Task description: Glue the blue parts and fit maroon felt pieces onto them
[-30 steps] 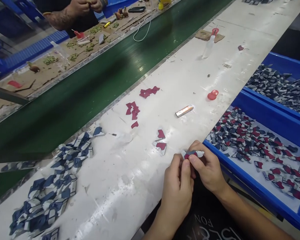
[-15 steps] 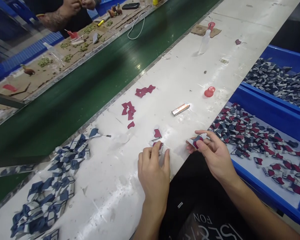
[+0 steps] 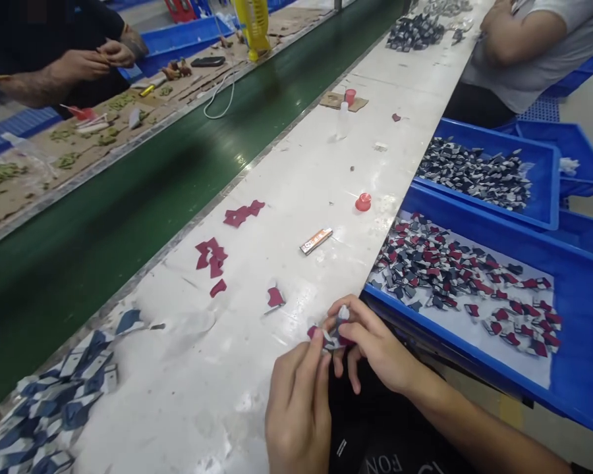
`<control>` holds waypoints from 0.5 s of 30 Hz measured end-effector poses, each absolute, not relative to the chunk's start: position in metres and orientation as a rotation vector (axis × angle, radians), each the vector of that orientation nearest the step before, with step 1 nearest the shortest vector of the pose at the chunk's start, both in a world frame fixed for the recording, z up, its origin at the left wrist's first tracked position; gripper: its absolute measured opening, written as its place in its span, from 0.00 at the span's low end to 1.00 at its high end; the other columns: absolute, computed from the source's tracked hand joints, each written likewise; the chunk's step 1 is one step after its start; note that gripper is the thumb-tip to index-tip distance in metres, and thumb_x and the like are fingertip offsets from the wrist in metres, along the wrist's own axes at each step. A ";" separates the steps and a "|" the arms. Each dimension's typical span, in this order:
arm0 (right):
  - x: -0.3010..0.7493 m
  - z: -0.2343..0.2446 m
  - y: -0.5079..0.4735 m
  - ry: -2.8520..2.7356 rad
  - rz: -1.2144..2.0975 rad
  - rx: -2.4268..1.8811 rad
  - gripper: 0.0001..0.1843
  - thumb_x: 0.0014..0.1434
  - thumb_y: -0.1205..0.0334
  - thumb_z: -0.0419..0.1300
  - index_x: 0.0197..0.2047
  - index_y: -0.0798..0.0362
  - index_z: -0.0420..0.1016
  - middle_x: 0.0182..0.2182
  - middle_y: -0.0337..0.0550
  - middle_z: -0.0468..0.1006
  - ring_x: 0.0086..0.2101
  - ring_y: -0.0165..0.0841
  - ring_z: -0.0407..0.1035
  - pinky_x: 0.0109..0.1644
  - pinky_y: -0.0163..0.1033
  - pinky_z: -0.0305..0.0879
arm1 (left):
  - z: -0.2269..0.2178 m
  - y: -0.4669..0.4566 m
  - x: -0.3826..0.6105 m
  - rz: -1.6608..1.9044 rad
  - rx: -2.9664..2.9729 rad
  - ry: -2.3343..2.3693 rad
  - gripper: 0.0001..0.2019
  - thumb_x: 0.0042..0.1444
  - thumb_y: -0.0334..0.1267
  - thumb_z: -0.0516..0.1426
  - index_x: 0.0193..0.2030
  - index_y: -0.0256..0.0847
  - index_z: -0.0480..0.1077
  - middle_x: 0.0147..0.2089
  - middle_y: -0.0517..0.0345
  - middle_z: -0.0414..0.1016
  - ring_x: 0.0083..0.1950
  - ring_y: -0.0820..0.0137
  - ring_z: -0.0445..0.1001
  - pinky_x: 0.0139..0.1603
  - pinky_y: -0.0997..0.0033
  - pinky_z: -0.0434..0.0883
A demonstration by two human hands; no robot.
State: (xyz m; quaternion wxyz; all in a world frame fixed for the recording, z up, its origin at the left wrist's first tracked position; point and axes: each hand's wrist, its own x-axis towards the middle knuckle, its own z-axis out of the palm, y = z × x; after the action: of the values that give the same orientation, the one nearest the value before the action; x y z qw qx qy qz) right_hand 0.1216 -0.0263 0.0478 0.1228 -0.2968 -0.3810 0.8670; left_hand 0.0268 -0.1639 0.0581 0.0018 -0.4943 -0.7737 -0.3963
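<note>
Just over the table's near edge my two hands meet. My left hand (image 3: 299, 405) pinches a small maroon piece (image 3: 312, 332) between thumb and fingers. My right hand (image 3: 378, 345) is closed on a small blue-grey and white part (image 3: 343, 315), with some maroon showing at its lower side. The held pieces touch or nearly touch; fingers hide much of them. Ahead of my left hand, another maroon piece (image 3: 275, 297) lies on the white table (image 3: 217, 388), beside a thin dark sliver. Farther off lie maroon pieces (image 3: 211, 255) in a loose cluster.
Blue-and-white parts (image 3: 54, 401) are heaped at the left. A lighter-like object (image 3: 316, 241), a red cap (image 3: 363, 202) and a clear bottle (image 3: 342, 122) stand along the table. Blue bins (image 3: 479, 289) of parts sit at right. Co-workers (image 3: 524, 52) work beyond, past the green belt (image 3: 143, 191) too.
My left hand has lifted a maroon piece off the table and brought it to the part in my right hand. The view has swung right, showing another co-worker.
</note>
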 end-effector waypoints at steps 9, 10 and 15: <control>0.126 0.045 -0.029 -0.985 2.706 -0.920 0.23 0.64 0.37 0.64 0.35 0.48 0.66 0.18 0.29 0.68 0.14 0.24 0.57 0.11 0.25 0.53 | 0.052 -0.158 0.035 -1.288 -1.820 -2.324 0.34 0.66 0.18 0.59 0.73 0.52 0.69 0.58 0.53 0.78 0.56 0.66 0.79 0.56 0.69 0.79; 0.126 0.044 -0.028 -0.945 2.692 -0.955 0.24 0.63 0.37 0.66 0.35 0.49 0.67 0.17 0.29 0.68 0.14 0.25 0.57 0.11 0.26 0.53 | 0.052 -0.156 0.033 -1.258 -1.876 -2.292 0.33 0.66 0.18 0.59 0.73 0.51 0.69 0.58 0.53 0.78 0.56 0.66 0.78 0.57 0.68 0.78; 0.144 0.048 -0.011 -0.888 2.440 -1.087 0.25 0.58 0.39 0.71 0.32 0.50 0.69 0.18 0.33 0.71 0.14 0.27 0.63 0.11 0.28 0.56 | 0.061 -0.143 0.028 -1.239 -1.957 -2.213 0.28 0.67 0.28 0.62 0.73 0.47 0.67 0.59 0.51 0.80 0.61 0.62 0.77 0.61 0.62 0.77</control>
State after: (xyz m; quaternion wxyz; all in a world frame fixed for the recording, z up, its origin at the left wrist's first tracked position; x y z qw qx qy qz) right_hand 0.1440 -0.0105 0.0483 0.1624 -0.3810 -0.3112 0.8553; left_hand 0.0284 -0.1433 0.0609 -0.0309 -0.6107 -0.6904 -0.3866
